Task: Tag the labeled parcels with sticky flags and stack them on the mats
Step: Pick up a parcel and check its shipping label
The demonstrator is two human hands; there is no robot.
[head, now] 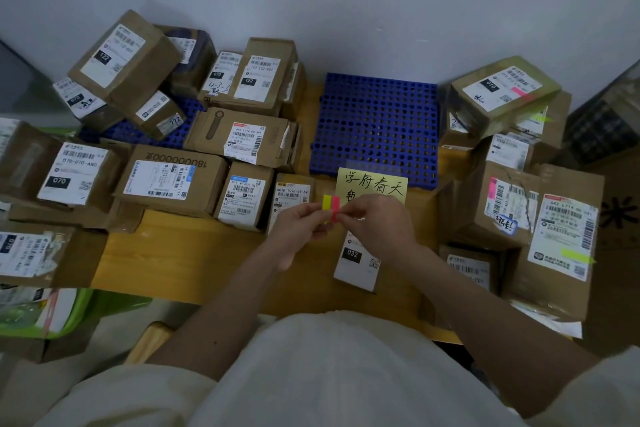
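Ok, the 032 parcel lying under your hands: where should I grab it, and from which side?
Take the 032 parcel by its two long side edges, from above. It lies flat on the table, label up, so the top is open. Its far end is hidden behind the right hand and left hand, which pinch the sticky flags. The cartons to its right stand apart from it, so that side looks reachable.

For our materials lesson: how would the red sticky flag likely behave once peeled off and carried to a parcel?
The red sticky flag, pinched by the right hand while the left hand holds the pad, looks thin, so probably floppy and nearly weightless. It likely clings to fingertips. It may curl unless pressed flat.
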